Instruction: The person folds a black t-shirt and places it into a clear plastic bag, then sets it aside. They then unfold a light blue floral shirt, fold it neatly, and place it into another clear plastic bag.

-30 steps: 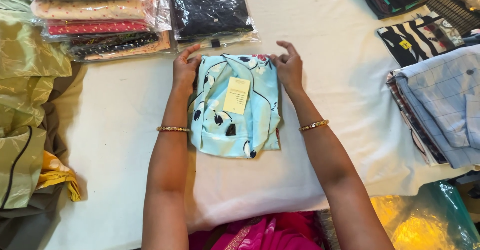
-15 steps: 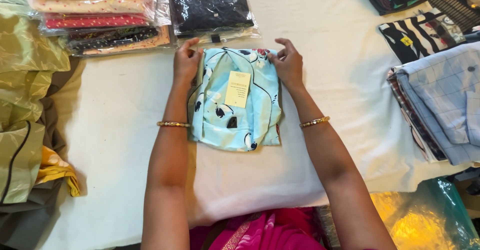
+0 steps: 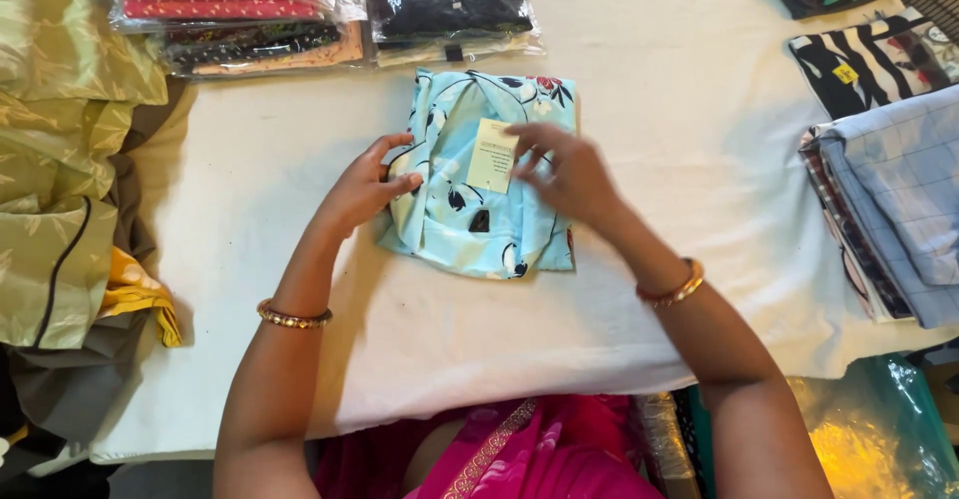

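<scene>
My left hand [image 3: 362, 191] presses flat, fingers spread, on the left edge of the folded light-blue floral garment [image 3: 478, 184] lying mid-table on the white cloth [image 3: 649, 89], my right hand [image 3: 564, 171] lies open by its paper tag [image 3: 491, 155], and I'd smooth outward gently, keeping edges square.

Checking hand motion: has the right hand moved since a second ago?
Yes. The right hand left the folded garment's far corner and now lies over its paper tag.
</scene>
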